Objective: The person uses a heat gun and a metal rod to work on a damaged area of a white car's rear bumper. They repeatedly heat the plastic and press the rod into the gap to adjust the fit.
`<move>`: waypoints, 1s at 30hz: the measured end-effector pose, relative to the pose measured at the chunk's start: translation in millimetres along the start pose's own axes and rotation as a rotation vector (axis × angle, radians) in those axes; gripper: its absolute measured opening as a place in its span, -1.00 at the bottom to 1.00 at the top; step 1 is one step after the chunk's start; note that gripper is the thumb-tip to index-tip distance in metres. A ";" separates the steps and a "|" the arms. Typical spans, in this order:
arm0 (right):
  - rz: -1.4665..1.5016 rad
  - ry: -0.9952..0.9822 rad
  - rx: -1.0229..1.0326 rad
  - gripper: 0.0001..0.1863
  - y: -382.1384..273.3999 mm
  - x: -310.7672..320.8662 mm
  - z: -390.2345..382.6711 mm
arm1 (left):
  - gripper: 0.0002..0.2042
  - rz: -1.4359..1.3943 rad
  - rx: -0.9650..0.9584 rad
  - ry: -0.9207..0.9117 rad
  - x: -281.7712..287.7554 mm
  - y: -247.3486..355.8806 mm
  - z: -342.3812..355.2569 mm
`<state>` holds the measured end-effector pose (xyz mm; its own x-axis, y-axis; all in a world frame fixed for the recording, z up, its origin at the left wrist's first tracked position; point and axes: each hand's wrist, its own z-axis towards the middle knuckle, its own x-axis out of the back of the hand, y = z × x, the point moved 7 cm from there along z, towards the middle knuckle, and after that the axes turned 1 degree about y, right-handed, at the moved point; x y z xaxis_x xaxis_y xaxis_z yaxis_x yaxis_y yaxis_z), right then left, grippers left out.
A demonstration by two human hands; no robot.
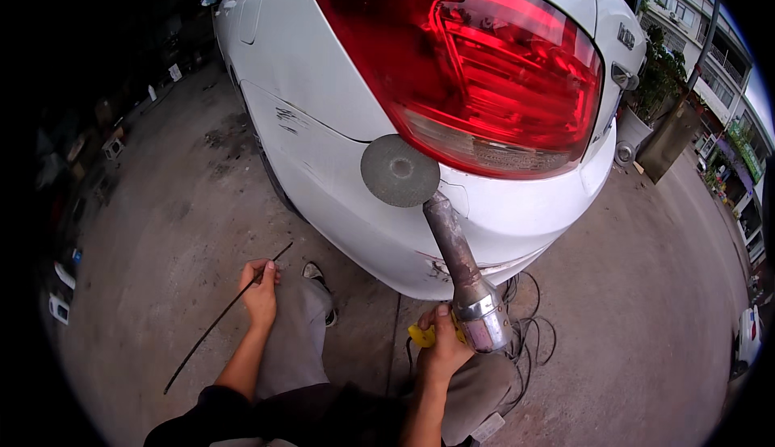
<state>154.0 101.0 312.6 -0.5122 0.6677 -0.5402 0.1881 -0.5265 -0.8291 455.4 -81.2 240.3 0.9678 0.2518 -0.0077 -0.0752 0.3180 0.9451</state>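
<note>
My left hand (pixel 260 290) pinches a thin black rod (pixel 211 327) near its upper end; the rest slants down to the left. My right hand (pixel 444 348) is wrapped round the yellow handle (pixel 423 336) of a hot air gun (pixel 478 306) with a metal barrel. Its rusty nozzle points up at the rear bumper (pixel 355 229) of a white car. At the nozzle tip a round grey disc (pixel 400 170), like a grinding disc, covers part of the bumper just below the red tail light (pixel 476 68). Whether disc and nozzle touch cannot be made out.
Dark scuffs (pixel 289 119) mark the car's side, and more scrapes (pixel 438 269) show low on the bumper. A black cable (pixel 529 334) lies coiled on the concrete floor (pixel 186 229) beside my right leg. A potted plant (pixel 634 128) stands beyond the car.
</note>
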 end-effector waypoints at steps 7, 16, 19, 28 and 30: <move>-0.037 0.017 0.092 -0.81 -9.3 6.1 -3.3 | -0.91 -0.070 0.051 0.007 5.5 -1.6 -1.8; -0.135 0.146 0.008 -0.87 -17.6 3.8 -10.0 | -0.89 -0.106 0.100 0.004 4.2 -9.2 -7.3; -0.078 0.152 0.066 -0.89 -18.6 -5.2 -6.7 | -0.88 -0.073 0.077 0.017 4.4 -9.5 -4.5; -0.079 0.123 0.087 -0.86 -21.4 -2.8 -7.7 | -0.88 -0.117 0.089 0.009 1.5 -7.2 -7.0; -0.106 0.087 0.111 -0.86 -21.3 -5.5 -10.2 | -0.88 -0.065 0.090 0.002 3.3 -8.7 -7.1</move>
<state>161.4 113.9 331.7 -0.4486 0.7631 -0.4652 0.0406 -0.5026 -0.8636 457.6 -76.6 229.7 0.9694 0.2350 -0.0707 0.0100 0.2503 0.9681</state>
